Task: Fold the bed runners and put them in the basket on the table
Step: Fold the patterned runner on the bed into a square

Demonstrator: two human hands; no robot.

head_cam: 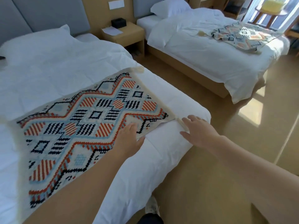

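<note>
Runner of patterned knit lies spread flat across the near bed, its end corner close to the bed's right edge. The left hand rests flat on that end, fingers straight and close together, thumb out over the white sheet. The right hand is at the corner tassel with fingers spread, holding nothing; whether it touches the tassel I cannot tell. The likeliest slip is a crooked fold: lifting by one corner, or by the tassel alone, would probably stretch the loose knit and swing the end round, so the edges would not meet. A pull toward the bed's right edge could also drag the sheet into ridges or let the end slide off to the floor. A second runner lies crumpled near the foot of the far bed, so it would need flattening first or its fold will bunch. The yellow basket stands on a round worktop by the window, well apart from both beds, and a loosely folded runner may fall open on the walk.
</note>
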